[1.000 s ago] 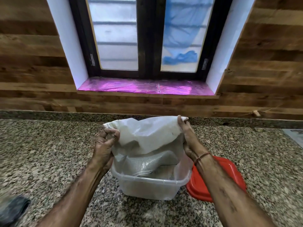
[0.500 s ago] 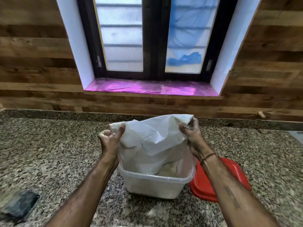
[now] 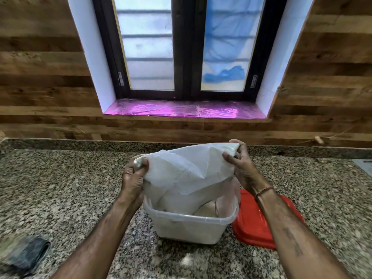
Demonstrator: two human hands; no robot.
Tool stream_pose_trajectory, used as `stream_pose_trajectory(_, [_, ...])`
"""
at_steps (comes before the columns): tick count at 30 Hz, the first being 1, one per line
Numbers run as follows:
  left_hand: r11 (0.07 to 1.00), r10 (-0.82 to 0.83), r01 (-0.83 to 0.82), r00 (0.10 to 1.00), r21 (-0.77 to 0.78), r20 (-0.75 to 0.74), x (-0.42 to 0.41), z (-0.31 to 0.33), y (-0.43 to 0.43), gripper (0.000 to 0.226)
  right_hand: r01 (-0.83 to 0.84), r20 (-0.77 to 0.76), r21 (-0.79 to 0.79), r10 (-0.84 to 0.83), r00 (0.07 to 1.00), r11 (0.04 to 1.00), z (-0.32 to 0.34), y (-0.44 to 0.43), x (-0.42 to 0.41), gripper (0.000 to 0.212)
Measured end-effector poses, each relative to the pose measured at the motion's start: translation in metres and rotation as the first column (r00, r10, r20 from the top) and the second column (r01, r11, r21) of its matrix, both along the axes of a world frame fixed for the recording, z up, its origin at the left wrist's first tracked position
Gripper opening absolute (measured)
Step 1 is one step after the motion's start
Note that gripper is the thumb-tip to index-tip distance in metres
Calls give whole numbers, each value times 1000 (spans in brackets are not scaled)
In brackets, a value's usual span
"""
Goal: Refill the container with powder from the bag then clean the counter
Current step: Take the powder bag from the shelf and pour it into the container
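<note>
i am holding the upturned white woven bag (image 3: 187, 170) by its two corners: my left hand (image 3: 133, 178) is pinching one, my right hand (image 3: 240, 168) the other. its mouth is hanging below my hands inside the clear plastic container (image 3: 189, 226). the red lid (image 3: 259, 222) is lying under my right wrist, and a dark cloth (image 3: 28, 252) is lying well left of my left forearm on the granite counter (image 3: 60, 188).

Open granite counter (image 3: 70, 188) spreads across the frame's left and far right, while the centre is blocked by the container (image 3: 189, 228), the red lid (image 3: 259, 228) touching its right and a dark cloth (image 3: 28, 252) lower left.
</note>
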State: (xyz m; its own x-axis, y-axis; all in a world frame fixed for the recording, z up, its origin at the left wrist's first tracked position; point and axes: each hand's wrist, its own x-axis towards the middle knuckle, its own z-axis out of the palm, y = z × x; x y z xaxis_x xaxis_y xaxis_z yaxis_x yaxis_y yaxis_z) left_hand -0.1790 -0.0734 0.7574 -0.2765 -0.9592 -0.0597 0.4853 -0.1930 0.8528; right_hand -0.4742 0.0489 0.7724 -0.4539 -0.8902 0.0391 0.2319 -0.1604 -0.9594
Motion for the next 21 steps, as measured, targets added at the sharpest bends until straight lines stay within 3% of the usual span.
stream_pose_trajectory(2, [999, -29, 29, 1000, -15, 7, 3, 2, 1, 5, -4, -59, 46, 6, 998, 999, 13, 3, -3, 60])
stream_pose_trajectory(4, [998, -63, 63, 998, -20, 5, 6, 2, 0, 14, 31, -193, 85, -14, 981, 996, 19, 5, -7, 40])
stream_pose_trajectory(9, [997, -22, 23, 1000, -73, 13, 3, 9, 2, 6, 115, -532, 134, -26, 846, 984, 29, 11, -15, 10])
stream_pose_trajectory(13, [983, 61, -38, 991, -180, 122, -2, 13, 6, 13, 222, -674, 166, -54, 737, 961, 31, 10, -10, 8])
stream_pose_trajectory(16, [967, 98, -50, 978, -249, 184, 0, 18, 7, 4, 283, -728, 131, -102, 678, 950, 27, 8, -7, 13])
stream_pose_trajectory(18, [951, 116, -36, 962, -309, 246, 4, 20, 4, 11, 335, -762, 93, -150, 630, 937, 27, 6, -8, 16])
stream_pose_trajectory(21, [942, 130, -20, 942, -335, 309, 8, 22, 1, 8, 341, -781, 98, -141, 609, 935, 36, 7, -3, 11])
